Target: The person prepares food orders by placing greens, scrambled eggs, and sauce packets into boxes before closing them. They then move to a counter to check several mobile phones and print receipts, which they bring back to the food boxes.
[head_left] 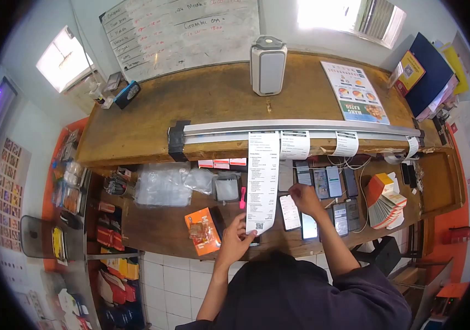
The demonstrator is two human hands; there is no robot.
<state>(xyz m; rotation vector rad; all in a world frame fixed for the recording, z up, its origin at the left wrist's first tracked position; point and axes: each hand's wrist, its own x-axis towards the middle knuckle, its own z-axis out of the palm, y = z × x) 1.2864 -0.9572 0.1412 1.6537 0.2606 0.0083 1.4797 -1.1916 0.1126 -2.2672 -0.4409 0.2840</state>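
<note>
My left hand [234, 240] is closed on the lower left edge of a long printed receipt [262, 181]. The paper hangs from the metal rail at the shelf's front edge, with a square code near its bottom. My right hand [305, 198] is held over several phones, its fingers curled together; whatever they hold, if anything, is hidden. Just below those fingers lies a phone with a lit white screen [289, 212]. Another lit phone [309, 226] is beside it, under my right wrist. A pink plastic tool [242, 198] lies left of the receipt.
Shorter receipts [294, 144] hang farther right on the metal rail [301, 127]. More phones [333, 181] and cables cover the desk at right, near a stack of folded cartons [386, 203]. An orange packet [203, 231] and clear plastic bags [163, 184] lie at left.
</note>
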